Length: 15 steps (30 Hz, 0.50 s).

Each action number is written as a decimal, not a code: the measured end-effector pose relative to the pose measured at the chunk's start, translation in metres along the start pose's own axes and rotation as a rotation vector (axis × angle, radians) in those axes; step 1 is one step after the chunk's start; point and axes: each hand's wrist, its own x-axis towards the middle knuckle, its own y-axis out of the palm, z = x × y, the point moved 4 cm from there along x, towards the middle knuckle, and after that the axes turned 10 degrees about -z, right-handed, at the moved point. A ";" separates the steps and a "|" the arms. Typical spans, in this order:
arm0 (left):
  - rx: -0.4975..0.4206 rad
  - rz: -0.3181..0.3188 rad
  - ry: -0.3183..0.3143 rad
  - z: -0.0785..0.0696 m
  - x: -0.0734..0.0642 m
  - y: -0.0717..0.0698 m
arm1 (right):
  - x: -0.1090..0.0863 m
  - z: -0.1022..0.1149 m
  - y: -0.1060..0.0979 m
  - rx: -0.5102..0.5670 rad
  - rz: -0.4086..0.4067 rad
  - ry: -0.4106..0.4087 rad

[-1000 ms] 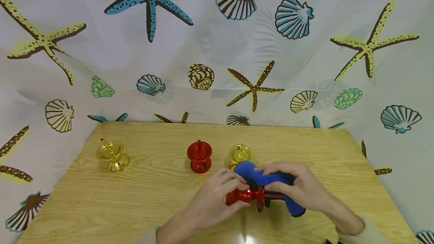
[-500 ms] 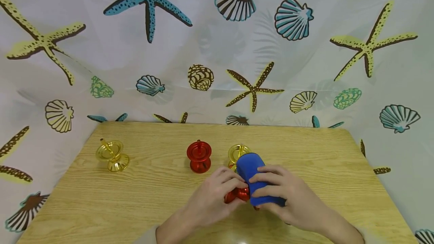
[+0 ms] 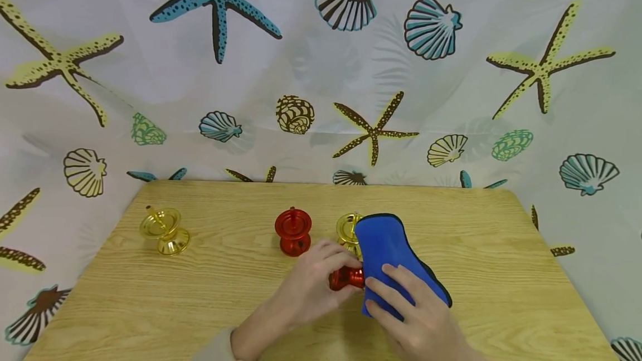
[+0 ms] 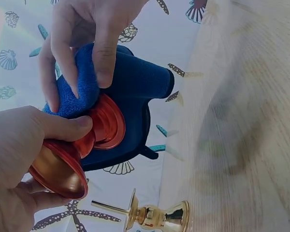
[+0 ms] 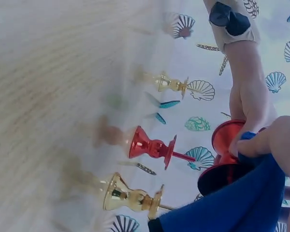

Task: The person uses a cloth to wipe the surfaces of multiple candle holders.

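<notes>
My left hand (image 3: 313, 282) grips a red metallic candle holder (image 3: 347, 278) by its narrow stem, tilted on its side above the table. In the left wrist view its hollow base (image 4: 63, 174) faces the camera. A blue cloth (image 3: 387, 255) with black edging covers its dish end, and its spike is hidden. My right hand (image 3: 418, 316) holds the cloth against the dish; in the left wrist view its fingers (image 4: 105, 58) pinch a bunched part of it. Just behind the cloth stands a gold candle holder (image 3: 347, 228), partly covered.
A second red candle holder (image 3: 293, 231) stands upright behind my left hand. Another gold candle holder (image 3: 168, 231) is at the far left of the wooden table (image 3: 225, 294). A cloth backdrop (image 3: 321, 60) printed with starfish and shells hangs behind the table.
My right hand has shifted from the spike side over the dish and lower, spreading the blue cloth so it now hides the dish. My left hand keeps its grip, almost still.
</notes>
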 end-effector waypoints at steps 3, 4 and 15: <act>0.016 -0.012 0.032 -0.001 0.000 -0.001 | 0.004 -0.004 -0.002 0.046 0.006 0.033; 0.024 -0.020 0.052 -0.001 0.000 -0.001 | 0.007 -0.006 -0.004 0.072 0.022 0.053; 0.120 -0.071 0.307 -0.005 -0.005 -0.004 | 0.030 -0.048 0.000 0.493 0.308 0.440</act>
